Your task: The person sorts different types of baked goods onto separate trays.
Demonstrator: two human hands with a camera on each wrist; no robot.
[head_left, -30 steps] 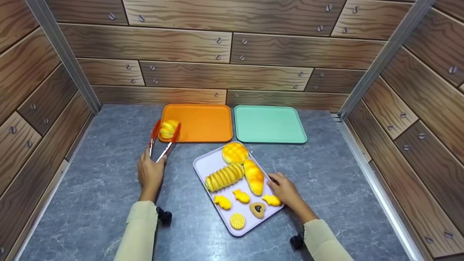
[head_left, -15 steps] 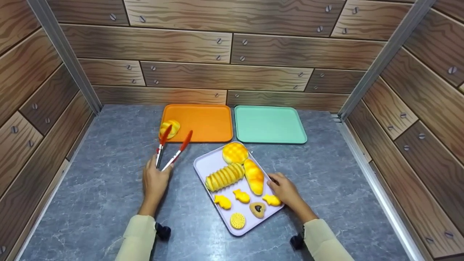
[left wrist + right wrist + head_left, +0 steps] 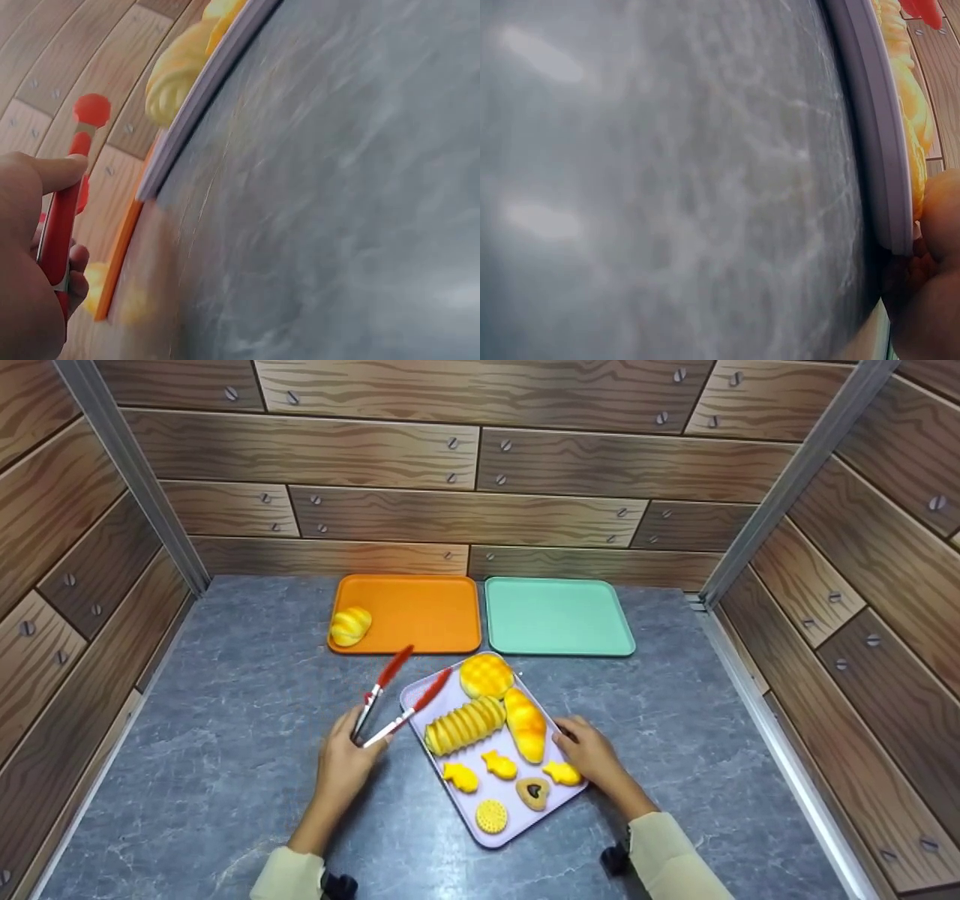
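Observation:
In the head view my left hand (image 3: 349, 761) holds red-tipped metal tongs (image 3: 392, 668). Their arms are spread with nothing between them, one tip over the lilac tray (image 3: 517, 817). My right hand (image 3: 592, 757) grips that tray's right rim, thumb on top. On the tray lie a round bun (image 3: 486, 676), a ridged roll (image 3: 465, 726), a long bread (image 3: 526, 726), several fish-shaped pieces (image 3: 499, 766), a heart cookie (image 3: 532, 793) and a round biscuit (image 3: 491, 817). A striped bun (image 3: 350, 627) sits at the left of the orange tray (image 3: 427, 615).
A mint-green tray (image 3: 559, 616) stands at the back beside the orange one. Wood-patterned walls (image 3: 480, 457) enclose the grey marbled tabletop (image 3: 225, 720) at the back and sides.
The tongs have come away from the striped bun, which stays on the orange tray. My left hand has drawn back and right to the lilac tray. My right hand stays put.

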